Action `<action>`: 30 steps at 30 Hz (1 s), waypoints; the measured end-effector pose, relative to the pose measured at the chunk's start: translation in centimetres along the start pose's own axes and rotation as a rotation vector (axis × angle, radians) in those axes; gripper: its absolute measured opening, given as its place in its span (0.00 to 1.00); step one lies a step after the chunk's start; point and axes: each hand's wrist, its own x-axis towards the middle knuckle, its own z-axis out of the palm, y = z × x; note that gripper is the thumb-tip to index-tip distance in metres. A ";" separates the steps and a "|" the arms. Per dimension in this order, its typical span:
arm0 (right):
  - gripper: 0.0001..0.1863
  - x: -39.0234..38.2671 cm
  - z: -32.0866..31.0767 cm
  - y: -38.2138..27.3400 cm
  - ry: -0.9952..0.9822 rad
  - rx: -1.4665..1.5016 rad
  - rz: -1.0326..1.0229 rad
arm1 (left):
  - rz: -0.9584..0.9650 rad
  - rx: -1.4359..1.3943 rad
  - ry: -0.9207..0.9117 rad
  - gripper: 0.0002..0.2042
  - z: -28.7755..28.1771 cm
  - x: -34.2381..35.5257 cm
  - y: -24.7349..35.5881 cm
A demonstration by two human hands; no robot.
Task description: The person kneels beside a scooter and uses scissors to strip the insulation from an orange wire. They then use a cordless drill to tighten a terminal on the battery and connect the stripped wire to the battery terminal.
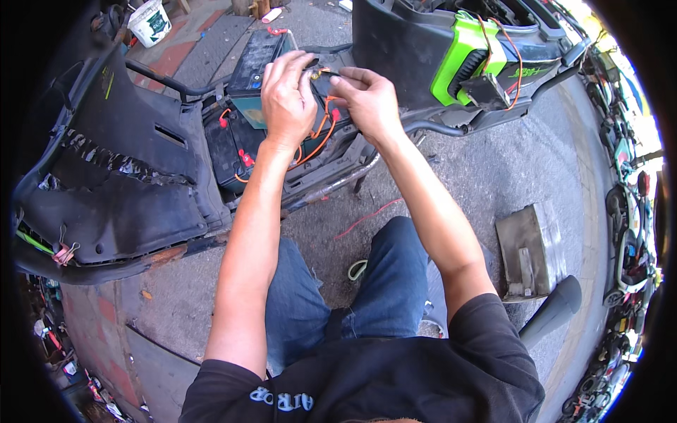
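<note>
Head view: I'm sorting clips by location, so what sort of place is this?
Probably an outdoor scooter repair spot at a roadside. Both hands, left hand and right hand, work on orange wires over batteries in an opened scooter body, on bare pavement, with parked scooters nearby.

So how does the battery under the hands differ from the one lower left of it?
The upper battery shows a dark top with a teal side face; the lower battery looks all black. The left hand rests over the upper one's edge, while the lower one is untouched. Red terminal caps show on the lower one; the upper one's terminals are hidden. Both sit in the scooter's open floor bay, linked by orange wires.
</note>
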 end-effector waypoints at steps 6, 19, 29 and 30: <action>0.19 1.0 2.0 2.2 -0.001 0.199 -0.024 | -0.077 -0.013 -0.103 0.11 0.1 -0.4 -0.4; 0.14 1.6 5.3 3.6 0.136 0.581 -0.081 | -0.167 -0.075 0.036 0.06 1.0 0.4 -0.7; 0.13 3.1 7.0 5.5 -0.162 1.144 0.142 | -0.373 -0.285 0.098 0.07 1.5 0.8 -0.6; 0.13 3.2 7.0 5.5 -0.165 1.152 0.187 | -0.400 -0.305 0.076 0.07 1.3 1.0 -0.5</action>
